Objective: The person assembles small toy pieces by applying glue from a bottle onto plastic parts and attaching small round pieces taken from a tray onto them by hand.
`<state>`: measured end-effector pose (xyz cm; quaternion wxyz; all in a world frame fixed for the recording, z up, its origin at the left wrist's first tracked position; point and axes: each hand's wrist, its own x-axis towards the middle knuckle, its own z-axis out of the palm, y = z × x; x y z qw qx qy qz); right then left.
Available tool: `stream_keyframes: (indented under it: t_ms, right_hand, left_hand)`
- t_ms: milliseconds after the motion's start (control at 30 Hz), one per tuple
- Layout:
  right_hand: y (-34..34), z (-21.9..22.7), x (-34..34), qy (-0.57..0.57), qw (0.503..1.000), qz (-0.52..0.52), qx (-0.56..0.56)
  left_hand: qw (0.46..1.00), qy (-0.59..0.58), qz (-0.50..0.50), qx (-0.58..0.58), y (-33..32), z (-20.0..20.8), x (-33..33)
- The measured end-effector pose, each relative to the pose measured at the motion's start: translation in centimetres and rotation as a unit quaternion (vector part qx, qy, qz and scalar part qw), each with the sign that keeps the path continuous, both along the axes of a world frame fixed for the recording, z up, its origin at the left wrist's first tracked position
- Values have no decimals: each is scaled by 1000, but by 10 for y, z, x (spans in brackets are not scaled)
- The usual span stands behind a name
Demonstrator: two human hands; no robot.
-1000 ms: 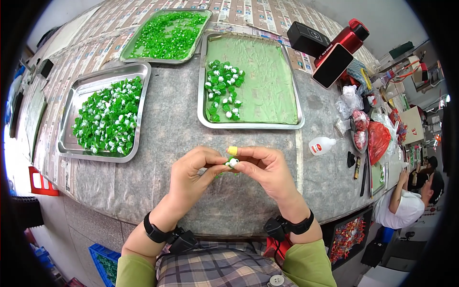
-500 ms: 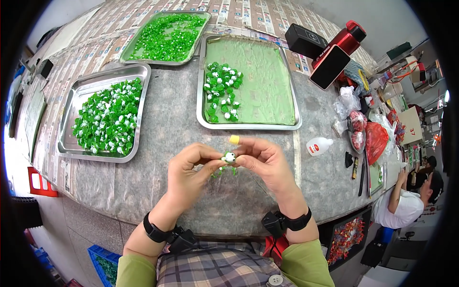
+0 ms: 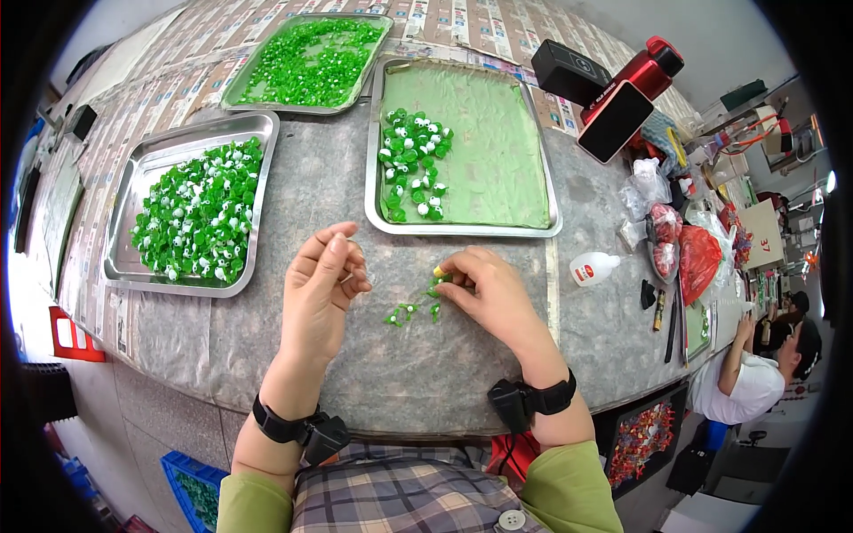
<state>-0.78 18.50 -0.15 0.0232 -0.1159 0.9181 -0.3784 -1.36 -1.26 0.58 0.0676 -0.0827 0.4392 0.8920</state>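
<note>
My left hand (image 3: 322, 289) is raised over the grey table cover, its thumb apart from loosely curled fingers; I make out nothing in it. A yellow finger cover sits on the index fingertip of my right hand (image 3: 487, 291). Its thumb and fingers close on a small green piece (image 3: 436, 282), mostly hidden by the fingertips. Just beside lie a few tiny green pieces with white dots (image 3: 394, 317). Ahead, a green-lined metal tray (image 3: 553, 213) bears a cluster of green pieces with white eyeballs (image 3: 414, 151) on its left side.
At the left a metal tray (image 3: 120, 258) holds a heap of similar eyeball pieces. Behind it stands another tray (image 3: 233, 96) of small green pieces. To the right are a white bottle (image 3: 593, 268), a phone (image 3: 615, 123), a red flask (image 3: 653, 67) and plastic bags (image 3: 701, 258). A co-worker (image 3: 746, 377) sits far right.
My hands have parted from a pinch on an eyeball piece between them. The left has moved left and turned up; the right has lowered toward the tiny green pieces.
</note>
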Motion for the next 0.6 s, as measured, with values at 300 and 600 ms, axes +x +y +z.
stream_keyframes:
  t_ms: [300, 600]
  right_hand:
    - [-10, 25, 11, -55, 987, 13, -152]
    - [-12, 28, 22, -42, 960, -16, -276]
  left_hand:
    - [936, 105, -190, -277, 18, -2, 14]
    - [960, 44, -182, -207, 16, -4, 15]
